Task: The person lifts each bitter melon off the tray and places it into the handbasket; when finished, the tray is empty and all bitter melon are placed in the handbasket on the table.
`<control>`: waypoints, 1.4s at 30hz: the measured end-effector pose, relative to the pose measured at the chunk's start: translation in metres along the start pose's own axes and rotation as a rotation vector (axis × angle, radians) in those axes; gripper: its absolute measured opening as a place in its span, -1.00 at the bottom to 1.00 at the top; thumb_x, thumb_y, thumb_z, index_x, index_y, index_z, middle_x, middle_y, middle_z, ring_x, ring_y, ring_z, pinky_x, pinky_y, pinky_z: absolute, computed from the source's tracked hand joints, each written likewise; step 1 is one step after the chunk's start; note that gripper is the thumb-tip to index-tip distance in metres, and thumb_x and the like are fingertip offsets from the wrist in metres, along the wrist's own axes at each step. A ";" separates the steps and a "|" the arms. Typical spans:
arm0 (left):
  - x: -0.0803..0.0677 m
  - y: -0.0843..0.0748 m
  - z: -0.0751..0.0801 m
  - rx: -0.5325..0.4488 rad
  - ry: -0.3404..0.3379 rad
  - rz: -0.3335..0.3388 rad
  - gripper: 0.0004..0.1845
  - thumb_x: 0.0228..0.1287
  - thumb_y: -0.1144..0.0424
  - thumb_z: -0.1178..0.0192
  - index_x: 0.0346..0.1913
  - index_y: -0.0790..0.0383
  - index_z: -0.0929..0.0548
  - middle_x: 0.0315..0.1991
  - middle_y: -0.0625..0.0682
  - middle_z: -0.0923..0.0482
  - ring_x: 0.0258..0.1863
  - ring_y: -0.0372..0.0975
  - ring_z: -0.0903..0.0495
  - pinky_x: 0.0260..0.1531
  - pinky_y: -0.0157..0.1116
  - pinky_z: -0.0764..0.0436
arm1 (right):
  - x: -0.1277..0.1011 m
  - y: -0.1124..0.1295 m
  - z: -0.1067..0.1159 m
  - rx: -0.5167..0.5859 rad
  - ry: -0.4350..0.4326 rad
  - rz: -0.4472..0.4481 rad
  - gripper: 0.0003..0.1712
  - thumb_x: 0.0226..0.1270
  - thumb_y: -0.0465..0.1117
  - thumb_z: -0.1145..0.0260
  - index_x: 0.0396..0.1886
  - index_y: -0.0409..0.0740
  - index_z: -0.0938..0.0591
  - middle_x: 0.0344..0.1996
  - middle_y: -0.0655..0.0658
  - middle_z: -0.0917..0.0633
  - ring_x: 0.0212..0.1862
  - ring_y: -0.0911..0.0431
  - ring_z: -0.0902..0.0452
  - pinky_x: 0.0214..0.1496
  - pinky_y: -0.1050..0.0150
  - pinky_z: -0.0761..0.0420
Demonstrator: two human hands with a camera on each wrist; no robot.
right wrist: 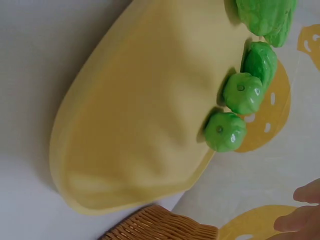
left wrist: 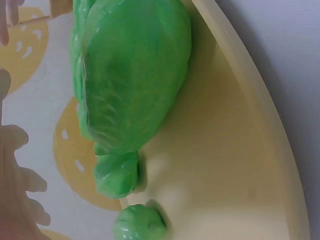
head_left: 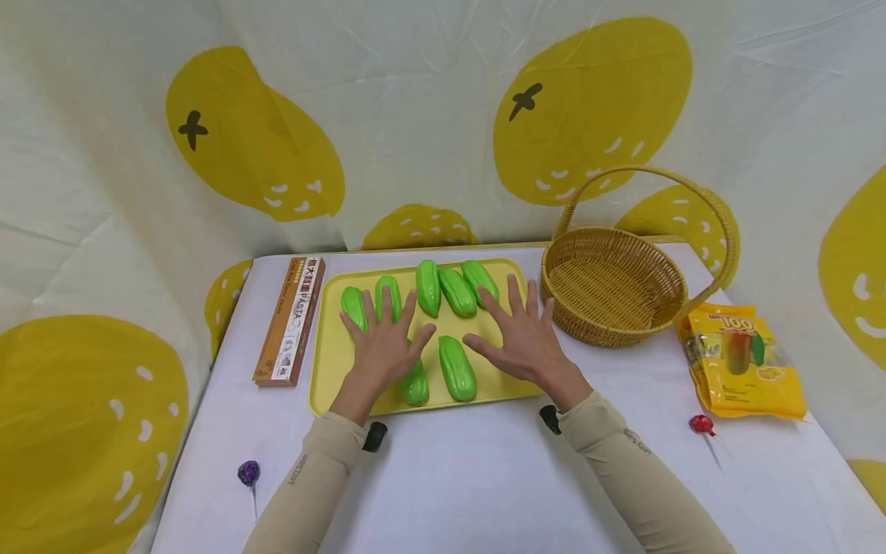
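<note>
A yellow tray (head_left: 498, 391) holds several glossy green, ridged, cucumber-like vegetables, among them one near the front middle (head_left: 457, 369) and one in the back row (head_left: 428, 288). My left hand (head_left: 379, 348), fingers spread, is over the tray's left half and partly hides the vegetables there. Over the right half, my right hand (head_left: 529, 344) is spread likewise. Neither hand holds anything. One vegetable (left wrist: 135, 70) looms large in the left wrist view, with fingers at the left edge. The right wrist view shows right fingers (right wrist: 300, 220) at the lower right, apart from the vegetables (right wrist: 225, 131).
Left of the tray lies a pasta box (head_left: 289, 322); a purple lollipop (head_left: 248, 473) is nearer the front. A wicker basket (head_left: 609, 288) with a tall handle stands at the right. Beyond it are a yellow candy bag (head_left: 744, 362) and a red lollipop (head_left: 701, 424).
</note>
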State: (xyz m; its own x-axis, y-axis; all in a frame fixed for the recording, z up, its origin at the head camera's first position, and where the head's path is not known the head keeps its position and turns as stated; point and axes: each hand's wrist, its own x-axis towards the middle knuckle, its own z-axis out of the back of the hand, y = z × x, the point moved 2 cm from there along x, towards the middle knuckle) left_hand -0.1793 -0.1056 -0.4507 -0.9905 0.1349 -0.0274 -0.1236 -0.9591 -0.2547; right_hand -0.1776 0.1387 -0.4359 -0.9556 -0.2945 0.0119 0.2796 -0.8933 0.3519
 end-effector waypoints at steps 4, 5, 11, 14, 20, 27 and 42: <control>0.001 0.001 -0.002 0.008 0.003 0.003 -0.17 0.47 -0.45 0.33 0.66 -0.20 0.09 0.68 0.28 0.27 0.60 0.33 0.47 0.35 0.58 0.34 | 0.000 -0.002 -0.002 0.002 -0.002 -0.002 0.02 0.34 0.55 -0.03 0.67 0.24 -0.05 0.66 -0.33 0.24 0.62 -0.42 0.52 0.48 -0.59 0.27; 0.001 0.002 -0.002 0.003 0.003 0.004 -0.17 0.47 -0.45 0.34 0.66 -0.20 0.10 0.68 0.28 0.27 0.60 0.33 0.47 0.35 0.57 0.35 | -0.001 -0.003 -0.003 0.003 -0.006 -0.001 0.03 0.34 0.55 -0.04 0.66 0.24 -0.06 0.66 -0.33 0.23 0.62 -0.43 0.51 0.48 -0.59 0.25; 0.005 0.016 0.004 -0.095 -0.096 0.010 -0.25 0.57 -0.33 0.39 0.67 -0.13 0.08 0.67 0.29 0.21 0.62 0.32 0.37 0.43 0.50 0.26 | 0.000 0.002 -0.001 0.037 -0.018 0.028 0.04 0.35 0.52 -0.07 0.67 0.19 -0.06 0.66 -0.33 0.20 0.63 -0.42 0.41 0.53 -0.48 0.02; 0.007 0.027 0.011 -0.189 -0.204 0.022 -0.32 0.62 -0.19 0.36 0.66 -0.04 0.00 0.65 0.34 0.11 0.61 0.35 0.22 0.46 0.46 0.13 | 0.000 0.006 0.001 0.080 0.000 0.028 0.06 0.33 0.54 -0.07 0.68 0.23 0.00 0.68 -0.27 0.21 0.65 -0.35 0.36 0.41 -0.47 -0.28; 0.008 0.053 0.016 -0.391 -0.321 0.107 -0.36 0.61 0.02 0.30 0.63 0.14 -0.08 0.60 0.40 -0.03 0.60 0.35 0.11 0.53 0.33 0.02 | -0.004 0.015 0.005 0.171 0.062 0.028 0.10 0.30 0.52 -0.14 0.68 0.28 0.05 0.67 -0.26 0.10 0.64 -0.34 0.10 0.36 -0.47 -0.34; 0.007 0.083 0.006 -0.542 -0.330 0.242 -0.38 0.58 0.14 0.21 0.61 0.24 -0.12 0.60 0.31 -0.11 0.62 0.15 -0.04 0.58 0.15 -0.09 | -0.005 0.021 -0.002 0.232 0.144 0.067 0.13 0.26 0.46 -0.26 0.67 0.18 -0.03 0.62 -0.33 -0.10 0.51 -0.35 -0.27 0.39 -0.30 -0.43; 0.019 0.109 -0.016 -0.551 -0.292 0.369 -0.36 0.53 0.14 0.19 0.57 0.32 -0.15 0.53 0.37 -0.19 0.55 0.24 -0.15 0.56 0.15 -0.13 | -0.006 0.020 -0.024 0.318 0.248 0.101 0.13 0.21 0.31 -0.43 0.66 0.13 -0.11 0.59 -0.05 -0.30 0.56 -0.12 -0.25 0.53 -0.15 -0.34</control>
State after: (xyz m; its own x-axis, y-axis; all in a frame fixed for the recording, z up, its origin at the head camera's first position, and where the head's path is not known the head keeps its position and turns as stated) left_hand -0.2104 -0.2036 -0.4942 -0.9469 -0.3197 0.0342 0.1945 -0.6543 -0.7308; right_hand -0.1639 0.1144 -0.4514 -0.8626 -0.4828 -0.1513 0.2909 -0.7180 0.6323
